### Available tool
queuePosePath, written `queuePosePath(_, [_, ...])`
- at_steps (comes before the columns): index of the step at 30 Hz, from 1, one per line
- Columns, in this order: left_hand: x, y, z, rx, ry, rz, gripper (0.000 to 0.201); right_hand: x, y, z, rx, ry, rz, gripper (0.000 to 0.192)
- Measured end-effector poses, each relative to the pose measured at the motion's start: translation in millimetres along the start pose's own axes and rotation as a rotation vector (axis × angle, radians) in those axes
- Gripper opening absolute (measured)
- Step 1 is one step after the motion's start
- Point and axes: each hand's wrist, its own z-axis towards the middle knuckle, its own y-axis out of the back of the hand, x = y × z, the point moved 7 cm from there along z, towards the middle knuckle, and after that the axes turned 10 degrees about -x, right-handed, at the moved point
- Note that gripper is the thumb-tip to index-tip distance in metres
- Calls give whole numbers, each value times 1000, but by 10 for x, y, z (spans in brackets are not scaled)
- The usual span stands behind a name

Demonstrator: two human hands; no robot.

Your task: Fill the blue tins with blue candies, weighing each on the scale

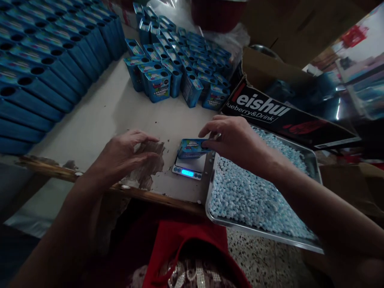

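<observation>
**Currently: blue candy box on pocket scale, right hand on it**

Obs. 1, position. The small blue candy box [192,147] lies flat on the pocket scale [189,167], which sits on the table [99,116] just beside the left rim of the steel tray [210,188]. Long axis of the box runs roughly left to right across the view, printed face up.

Obs. 2, hands. The right hand [237,142] comes in over the tray and its fingertips [207,144] pinch the right end of the box; thumb hidden underneath, so how firm the grip is cannot be judged. The left hand [126,154] rests palm-down on the table, fingers loosely spread and holding nothing, near the box but apart from it, to the box's left. Right hand is the nearer one: contact versus a clear gap.

Obs. 3, materials. Box: glossy printed card, rectangular, light-looking. Scale: flat platform, lit blue display [187,173] facing the person; digits unreadable. Tray: thin sheet metal, raised edge, filled with small oval pale-blue pellets [255,196], smooth and loose. Tabletop: pale surface, worn through to brown near the front edge.

Obs. 4, surroundings. Upright open-topped boxes [168,80] stand in rows further back; more lie stacked at far left [39,76]. A black printed carton [270,108] sits behind the tray.
</observation>
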Motion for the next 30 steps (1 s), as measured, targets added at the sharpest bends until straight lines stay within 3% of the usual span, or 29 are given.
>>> queuePosePath(4, [20,-14,-44,23,-5,6,39,-60,136,-90,-160,-64,77,9])
queuePosePath(6, [21,-10,-65,22,9,10,39,-193,264,-230,-265,-104,48,9])
queuePosePath(8, [7,6,-85,8,27,23,40,-412,324,-466,-280,-163,-49,11])
queuePosePath(10, [-19,12,-108,2,44,37,41,-686,240,-788,-153,-249,-170,12])
queuePosePath(12, [-55,-5,-133,11,53,44,42,-921,6,-1163,88,-336,-231,24])
queuePosePath(14, [-99,-45,-159,21,52,46,42,-975,-240,-1459,252,-293,-267,37])
queuePosePath(16, [-158,-99,-181,27,32,51,42,-942,-416,-1603,306,-245,-324,38])
queuePosePath(20, [-300,-153,-219,1,-15,75,43,-880,-518,-1547,316,-244,-346,17])
queuePosePath(26, [-348,-26,-333,-51,9,214,46,-1064,-232,-1486,144,-383,-34,8])
queuePosePath(30, [-292,-94,-361,-30,21,213,41,-1193,-102,-1515,18,-502,187,11])
